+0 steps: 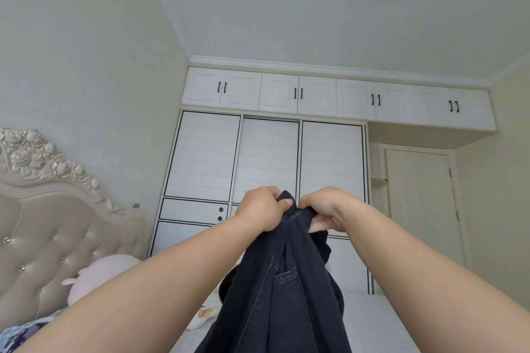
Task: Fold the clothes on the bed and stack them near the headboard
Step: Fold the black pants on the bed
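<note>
Plainly the work is at an early stage, judging by how things lie. At about nine o'clock in the view stands the padded headboard (43,209) with its carved roses, and no folded stack shows beside it; only a pale pink plush toy (94,278) leans there at roughly eight o'clock, with a patch of flowered bedding (20,335) in the far lower corner. Whether a pile lies lower on the bed cannot be told, since most of the mattress is out of frame.

Moving toward the centre, the left hand (259,208) is curled tight round the top edge of a dark denim garment (284,295), thumb pressed over the cloth. The garment hangs straight down toward six o'clock, held up in the air above the white bed (375,324), with a stitched pocket showing on its face. It looks like jeans or a denim jacket; which one, I cannot say. It is unfolded and bunched at the top.

Just past centre, at about one o'clock of the garment, the right hand (324,209) pinches the same top edge, fingers hooked under the fabric, nearly touching the other hand.

So this piece has been lifted but not yet spread, folded or placed. A small light item (205,314) lies on the bed at seven o'clock of the denim, too unclear to name. Behind, at twelve o'clock, the white wardrobe (266,157) fills the wall.
</note>
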